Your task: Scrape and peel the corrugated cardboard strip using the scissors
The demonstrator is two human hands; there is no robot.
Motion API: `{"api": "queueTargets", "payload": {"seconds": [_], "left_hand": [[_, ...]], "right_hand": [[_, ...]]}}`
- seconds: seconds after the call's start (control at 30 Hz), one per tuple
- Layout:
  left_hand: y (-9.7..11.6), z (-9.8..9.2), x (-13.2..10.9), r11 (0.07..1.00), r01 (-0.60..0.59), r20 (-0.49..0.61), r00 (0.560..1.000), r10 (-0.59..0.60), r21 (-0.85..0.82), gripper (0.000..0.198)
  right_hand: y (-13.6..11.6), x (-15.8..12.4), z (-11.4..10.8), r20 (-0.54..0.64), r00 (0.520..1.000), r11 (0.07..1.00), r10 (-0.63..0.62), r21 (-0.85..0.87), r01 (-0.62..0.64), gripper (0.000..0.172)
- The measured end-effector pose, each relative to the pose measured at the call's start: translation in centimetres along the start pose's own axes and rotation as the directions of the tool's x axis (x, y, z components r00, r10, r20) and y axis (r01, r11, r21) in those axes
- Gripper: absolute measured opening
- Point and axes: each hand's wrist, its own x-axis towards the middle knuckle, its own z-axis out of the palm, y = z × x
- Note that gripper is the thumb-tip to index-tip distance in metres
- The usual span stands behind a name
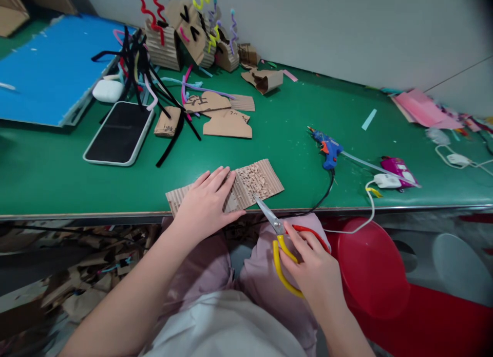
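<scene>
A strip of corrugated cardboard (274, 178) lies along the table's front edge, its ridged face up. Part of its surface is torn and rough, right of my left hand. My left hand (210, 205) rests flat on the strip with the fingers stretched out, pressing it to the table. In my right hand (314, 259) is a pair of scissors (274, 221) with one yellow and one red handle. The blades look closed together, and their tip touches or nearly touches the rough part at the strip's near edge.
Left are a phone (120, 133), a white case (108, 91), black pipe cleaners (134, 64) and a blue board (50, 64). Cut cardboard pieces (227, 126) lie behind the strip, decorated cardboard figures (164, 43) at the back. A blue glue gun (327, 149) with its cord lies right. A red stool (373, 269) stands below.
</scene>
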Motion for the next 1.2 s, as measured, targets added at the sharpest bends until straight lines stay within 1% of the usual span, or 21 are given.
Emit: {"api": "queueTargets", "payload": {"seconds": [0.13, 0.2, 0.27, 0.37, 0.43, 0.57, 0.67, 0.77, 0.87, 0.97, 1.1, 1.2], "left_hand": [[0.1, 0.0, 0.0, 1.000, 0.002, -0.008, 1.000, -0.003, -0.016, 0.079], [0.1, 0.1, 0.0, 1.000, 0.002, -0.009, 1.000, -0.002, -0.021, 0.078], [0.1, 0.1, 0.0, 1.000, 0.001, -0.008, 1.000, -0.001, -0.021, 0.078], [0.0, 0.0, 0.0, 1.000, 0.000, -0.006, 1.000, 0.000, -0.016, 0.079], [0.0, 0.0, 0.0, 1.000, 0.002, 0.001, 1.000, -0.002, -0.007, 0.080], [0.1, -0.1, 0.0, 1.000, 0.004, 0.007, 1.000, -0.004, 0.008, 0.079], [0.1, -0.1, 0.0, 1.000, 0.001, 0.001, 1.000, -0.001, 0.002, 0.079], [0.1, 0.0, 0.0, 1.000, -0.004, -0.003, 1.000, 0.004, -0.006, 0.078], [0.0, 0.0, 0.0, 1.000, -0.001, -0.007, 1.000, 0.001, -0.011, 0.079], [0.0, 0.0, 0.0, 1.000, -0.002, -0.006, 1.000, 0.002, -0.001, 0.079], [0.0, 0.0, 0.1, 1.000, -0.004, -0.003, 1.000, 0.004, 0.012, 0.080], [0.0, 0.1, 0.0, 1.000, -0.007, -0.004, 1.000, 0.007, 0.013, 0.081]], "right_hand": [[0.1, 0.0, -0.1, -0.014, 0.999, 0.999, -0.033, 0.001, 0.033, 0.039], [0.2, 0.1, -0.1, -0.015, 1.000, 0.999, -0.022, 0.025, 0.023, 0.039], [0.4, 0.1, -0.2, -0.023, 0.999, 0.998, 0.026, 0.057, -0.025, 0.040], [0.8, 0.1, -0.2, -0.015, 0.991, 0.988, 0.130, 0.083, -0.128, 0.043], [1.1, 0.0, -0.2, 0.043, 0.983, 0.981, 0.176, 0.078, -0.179, 0.048], [1.6, -0.6, 0.0, 0.195, 0.965, 0.974, 0.176, 0.110, -0.200, 0.069], [1.8, -0.9, 0.1, 0.224, 0.964, 0.974, 0.143, 0.139, -0.177, 0.075], [1.7, -0.9, 0.2, 0.222, 0.970, 0.983, 0.097, 0.129, -0.128, 0.074], [1.1, -0.5, 0.2, 0.191, 0.978, 0.991, 0.086, 0.088, -0.104, 0.067], [0.4, 0.0, 0.3, 0.131, 0.989, 0.996, 0.066, 0.057, -0.074, 0.057], [0.0, 0.4, 0.5, 0.033, 0.999, 0.999, 0.008, 0.051, -0.010, 0.047], [0.2, 0.5, 0.8, 0.010, 1.000, 0.998, -0.028, 0.062, 0.027, 0.045]]}}
